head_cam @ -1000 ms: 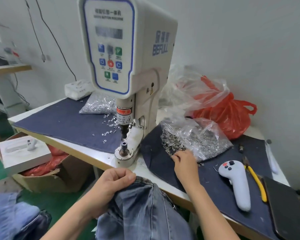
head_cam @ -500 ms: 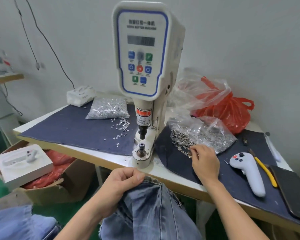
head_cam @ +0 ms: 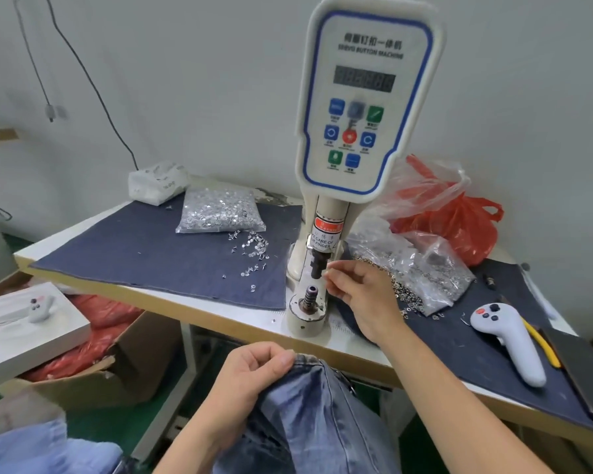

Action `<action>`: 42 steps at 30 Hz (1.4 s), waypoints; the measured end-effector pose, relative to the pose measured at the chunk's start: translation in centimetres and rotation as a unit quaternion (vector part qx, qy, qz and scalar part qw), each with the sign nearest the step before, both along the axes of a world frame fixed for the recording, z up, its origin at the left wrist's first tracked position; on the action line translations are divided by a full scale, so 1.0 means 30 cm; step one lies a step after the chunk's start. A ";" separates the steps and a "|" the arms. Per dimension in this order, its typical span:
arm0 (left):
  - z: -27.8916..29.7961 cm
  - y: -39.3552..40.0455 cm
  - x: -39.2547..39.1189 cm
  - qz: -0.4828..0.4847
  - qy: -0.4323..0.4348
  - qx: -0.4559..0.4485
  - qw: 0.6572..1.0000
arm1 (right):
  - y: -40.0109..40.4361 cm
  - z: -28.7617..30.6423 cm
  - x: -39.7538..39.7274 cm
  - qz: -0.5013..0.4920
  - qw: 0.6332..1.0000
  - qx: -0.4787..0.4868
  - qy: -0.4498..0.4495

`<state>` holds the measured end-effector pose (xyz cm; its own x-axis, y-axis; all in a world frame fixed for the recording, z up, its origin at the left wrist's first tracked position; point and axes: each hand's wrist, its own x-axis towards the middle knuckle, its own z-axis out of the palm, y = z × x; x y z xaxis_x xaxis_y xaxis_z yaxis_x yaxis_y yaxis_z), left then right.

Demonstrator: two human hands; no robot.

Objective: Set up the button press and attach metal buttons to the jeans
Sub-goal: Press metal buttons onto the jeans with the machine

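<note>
white table [head_cam: 353, 347], denim cloth [head_cam: 158, 254], button press [head_cam: 367, 107]

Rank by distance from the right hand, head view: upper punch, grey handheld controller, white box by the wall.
From the right hand:
1. Upper punch, at its fingertips.
2. Grey handheld controller, on the cloth to its right.
3. White box, far left at the wall.

"SERVO BUTTON MACHINE" on the button press [head_cam: 363, 107]; "CARE OF … FINGER" on its warning label [head_cam: 324, 239].

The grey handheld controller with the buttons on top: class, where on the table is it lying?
In the head view, the grey handheld controller lies at the table's right end on the dark blue cloth, beside the yellow-handled tool and right of the clear bag of metal rings.
</note>
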<state>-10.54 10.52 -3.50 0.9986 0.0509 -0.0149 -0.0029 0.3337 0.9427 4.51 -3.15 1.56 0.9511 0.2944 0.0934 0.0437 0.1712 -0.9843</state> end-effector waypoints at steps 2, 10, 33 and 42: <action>-0.003 -0.008 0.004 -0.011 0.000 -0.001 1.000 | -0.005 -0.010 -0.001 -0.015 0.999 0.027 0.031; -0.014 -0.027 0.037 -0.018 0.006 0.007 1.000 | -0.007 -0.016 -0.023 -0.030 0.992 -0.028 0.116; 0.003 -0.048 0.081 0.013 0.027 0.048 0.998 | 0.026 0.034 -0.021 0.026 0.954 0.002 0.297; 0.002 -0.048 0.078 0.010 0.023 0.049 0.998 | 0.023 0.039 -0.017 0.051 0.945 0.023 0.323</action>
